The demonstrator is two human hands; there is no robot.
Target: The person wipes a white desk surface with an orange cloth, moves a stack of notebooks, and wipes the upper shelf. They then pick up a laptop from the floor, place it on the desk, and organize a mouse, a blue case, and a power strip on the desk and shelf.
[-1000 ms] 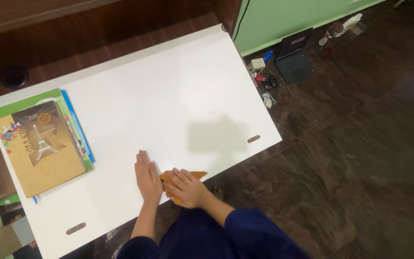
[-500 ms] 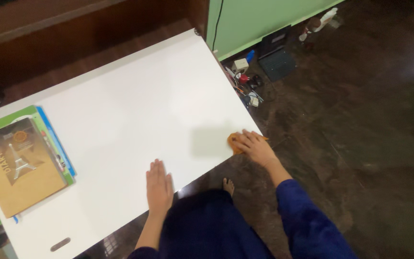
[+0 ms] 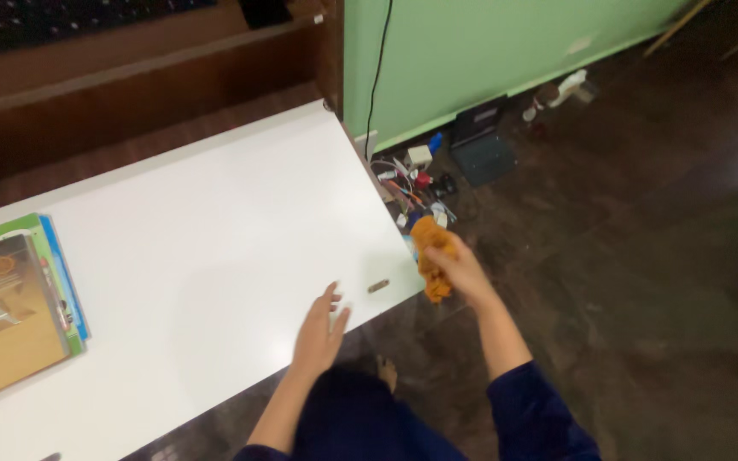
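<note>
Item: orange cloth (image 3: 430, 256). Soft, crumpled, bunched into a lumpy strip; folds visible, no pattern discernible. Location: right of frame centre, just off the right-hand end of the white table (image 3: 215, 239), over the dark floor (image 3: 642, 282). Long axis: roughly vertical in the frame, upper end near the table's corner, lower end hanging below the fingers.

Holder: right hand (image 3: 459, 271), fingers clenched around the cloth's middle, forearm in a dark blue sleeve (image 3: 535, 418) running to the lower right of centre.

Other hand: left hand (image 3: 319, 333), released, palm down, fingers spread and pointing to the upper right, at the table's near edge; whether it rests on the surface or hovers just above cannot be told. Just beside its fingertips, a small oval slot (image 3: 377, 286) in the tabletop.

Edges: table's near edge runs diagonally from lower left toward the cloth; its right end runs up to a corner by the green wall (image 3: 489, 43).

Open room: broad bare white surface across the middle of the table; wide floor at right.

Other contents: stack of books (image 3: 10, 316) at far left of the table, well apart from both hands; a clutter of small objects and wires (image 3: 416, 183) on the floor near the wall, just above the cloth; a dark flat device (image 3: 482, 145) leaning at the wall's base.
</note>
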